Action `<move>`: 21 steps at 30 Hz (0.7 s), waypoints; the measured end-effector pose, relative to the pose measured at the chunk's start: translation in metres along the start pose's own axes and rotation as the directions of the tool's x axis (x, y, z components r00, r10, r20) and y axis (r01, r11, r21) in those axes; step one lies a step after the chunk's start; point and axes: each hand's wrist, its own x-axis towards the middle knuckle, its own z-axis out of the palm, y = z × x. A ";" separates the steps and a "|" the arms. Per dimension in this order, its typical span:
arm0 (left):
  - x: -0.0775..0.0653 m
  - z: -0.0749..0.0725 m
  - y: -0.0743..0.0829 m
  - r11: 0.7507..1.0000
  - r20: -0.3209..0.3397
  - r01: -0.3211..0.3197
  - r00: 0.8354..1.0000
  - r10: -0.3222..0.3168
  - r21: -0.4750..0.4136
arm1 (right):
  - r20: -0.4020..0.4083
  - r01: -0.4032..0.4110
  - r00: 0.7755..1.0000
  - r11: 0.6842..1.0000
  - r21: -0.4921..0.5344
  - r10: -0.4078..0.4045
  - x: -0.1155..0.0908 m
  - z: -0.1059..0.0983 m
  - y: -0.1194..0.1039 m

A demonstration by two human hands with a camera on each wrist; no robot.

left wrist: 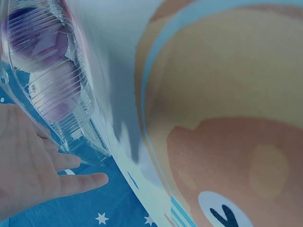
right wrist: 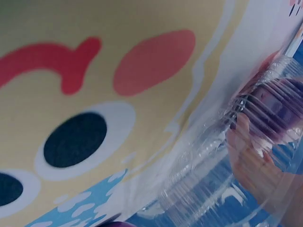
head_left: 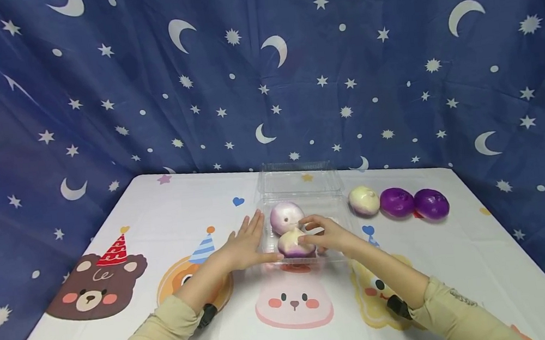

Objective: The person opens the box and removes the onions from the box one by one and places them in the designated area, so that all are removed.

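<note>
A clear plastic clamshell box [head_left: 327, 204] lies with its lid [head_left: 288, 182] folded back. Two white-and-purple onions are inside on the left, one at the back [head_left: 283, 217] and one at the front [head_left: 292, 245]. My right hand [head_left: 333, 235] reaches into the box and grips the front onion, fingers on its top and right side. Through the box wall in the right wrist view, those fingers curl against the purple onion [right wrist: 274, 106]. My left hand [head_left: 243, 250] rests spread along the box's left side, thumb stretched along the front edge.
Right of the box, a pale onion [head_left: 364, 201] and two deep purple onions, one nearer [head_left: 396, 203] and one farther right [head_left: 431, 204], form a row. A printed white cloth [head_left: 196, 199] covers the table. Behind its far edge hangs a blue star-patterned curtain [head_left: 225, 87].
</note>
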 end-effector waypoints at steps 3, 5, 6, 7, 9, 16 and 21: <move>0.000 0.000 0.000 1.000 -0.008 0.001 1.000 -0.001 -0.002 | 0.021 0.017 1.000 1.000 -0.009 -0.017 0.001 0.003 0.001; 0.000 0.001 0.000 1.000 -0.013 0.001 1.000 -0.001 -0.003 | 0.033 0.036 0.999 0.999 -0.015 -0.036 0.002 0.005 0.002; 0.000 0.000 0.000 1.000 -0.015 0.003 1.000 -0.003 -0.001 | 0.038 0.049 0.998 0.999 -0.023 -0.048 0.003 0.005 0.003; 0.000 0.001 0.000 1.000 -0.013 0.004 1.000 -0.004 0.000 | 0.041 0.056 0.998 0.998 -0.027 -0.055 0.002 0.006 0.004; 0.000 0.002 0.001 1.000 -0.010 0.006 1.000 -0.006 0.001 | 0.041 0.069 0.997 0.997 -0.031 -0.067 0.002 0.008 0.006; -0.001 0.001 0.002 1.000 -0.004 0.014 1.000 -0.014 0.001 | 0.018 0.083 0.996 0.995 -0.055 -0.082 0.003 0.010 0.006; -0.001 -0.001 0.001 1.000 0.000 0.018 1.000 -0.018 0.002 | 0.005 0.070 0.998 0.995 -0.068 -0.070 0.003 0.008 0.001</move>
